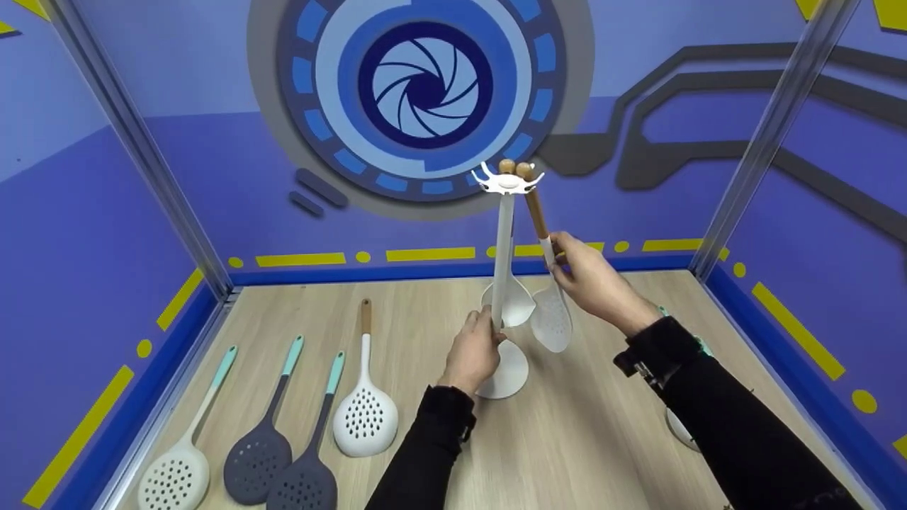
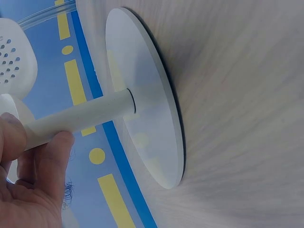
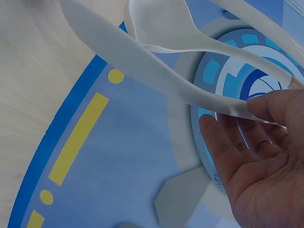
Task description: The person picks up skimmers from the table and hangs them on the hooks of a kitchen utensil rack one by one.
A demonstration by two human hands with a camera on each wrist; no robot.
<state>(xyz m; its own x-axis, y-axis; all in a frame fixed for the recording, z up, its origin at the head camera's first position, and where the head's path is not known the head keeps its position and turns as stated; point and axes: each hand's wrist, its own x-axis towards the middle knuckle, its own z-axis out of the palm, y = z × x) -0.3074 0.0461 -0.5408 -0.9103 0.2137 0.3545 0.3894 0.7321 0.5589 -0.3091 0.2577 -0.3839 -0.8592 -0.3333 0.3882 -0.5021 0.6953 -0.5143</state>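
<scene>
A white utensil stand with a hooked top rises from a round base on the table. My left hand grips its pole low down, just above the base. From the stand hangs a white ladle with a wooden handle, its bowl behind the pole. My right hand pinches a white perforated spoon by its neck, below the wooden handle. The spoon's head points down, and its handle tip is up beside the hooks; whether it hangs on one cannot be told. In the right wrist view, thumb and fingers hold its neck.
Left on the table lie a pale skimmer and two dark skimmers, all with mint handles, and a white skimmer with a wooden handle. My right sleeve partly hides more utensils. Walls enclose the back and sides.
</scene>
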